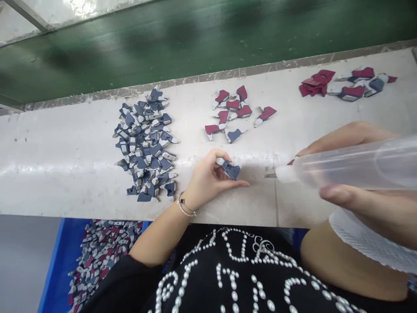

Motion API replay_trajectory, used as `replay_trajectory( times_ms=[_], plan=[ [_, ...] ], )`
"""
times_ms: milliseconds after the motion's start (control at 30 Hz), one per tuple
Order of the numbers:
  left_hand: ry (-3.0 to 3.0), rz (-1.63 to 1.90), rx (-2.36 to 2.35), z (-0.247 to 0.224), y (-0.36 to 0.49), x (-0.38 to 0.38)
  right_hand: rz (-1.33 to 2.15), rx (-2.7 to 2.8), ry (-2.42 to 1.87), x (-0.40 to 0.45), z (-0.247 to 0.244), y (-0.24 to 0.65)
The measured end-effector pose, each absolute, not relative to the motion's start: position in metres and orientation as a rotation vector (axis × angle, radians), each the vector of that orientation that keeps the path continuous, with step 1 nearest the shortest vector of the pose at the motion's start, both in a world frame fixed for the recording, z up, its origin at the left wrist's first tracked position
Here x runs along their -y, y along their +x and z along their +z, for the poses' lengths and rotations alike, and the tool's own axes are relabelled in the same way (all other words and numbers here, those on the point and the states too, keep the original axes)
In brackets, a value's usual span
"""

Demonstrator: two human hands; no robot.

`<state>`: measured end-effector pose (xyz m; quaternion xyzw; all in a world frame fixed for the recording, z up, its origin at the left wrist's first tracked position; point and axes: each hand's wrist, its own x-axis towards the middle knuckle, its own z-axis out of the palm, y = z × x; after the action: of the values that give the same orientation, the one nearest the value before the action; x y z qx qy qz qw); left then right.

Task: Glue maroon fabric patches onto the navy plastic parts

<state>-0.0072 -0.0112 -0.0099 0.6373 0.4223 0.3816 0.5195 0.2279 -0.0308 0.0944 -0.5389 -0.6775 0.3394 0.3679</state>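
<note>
My left hand (208, 176) pinches a small blue and grey plastic part (231, 170) between thumb and fingers, just above the table. My right hand (368, 206) is wrapped round a translucent squeeze bottle (352, 167) lying almost level. The bottle's white cap and thin metal tip (269, 175) point left at the plastic part, with a gap between them. A bit of dark red (291, 162) shows by the cap near my right fingertips; I cannot tell how it is held. Behind my left hand lie several grey parts with red faces (233, 104) and a blue-faced one (233, 135).
A large heap of blue and grey parts (146, 148) covers the table left of my hand. At the far right lie a pile of red pieces (316, 82) and several assembled parts (353, 91). A blue bin (54, 265) full of parts stands below the front edge. A green surface (182, 43) runs behind.
</note>
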Motion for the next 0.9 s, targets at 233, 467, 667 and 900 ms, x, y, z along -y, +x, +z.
replay_trajectory(
  times_ms=[233,467,667,900],
  plan=[
    [1.504,0.980,-1.032,-0.012,-0.009,0.012,1.252,1.336,-1.288,0.026,0.075,0.246],
    [1.421,1.026,-0.953,-0.014,-0.007,0.012,1.167,1.455,-1.400,0.019,0.054,0.247],
    [1.525,1.014,-0.976,-0.009,-0.007,0.016,1.211,1.590,-1.435,0.000,0.039,0.224],
    [1.648,1.084,-0.970,-0.010,-0.007,0.012,1.122,1.704,-1.584,-0.003,0.016,0.224]
  ],
)
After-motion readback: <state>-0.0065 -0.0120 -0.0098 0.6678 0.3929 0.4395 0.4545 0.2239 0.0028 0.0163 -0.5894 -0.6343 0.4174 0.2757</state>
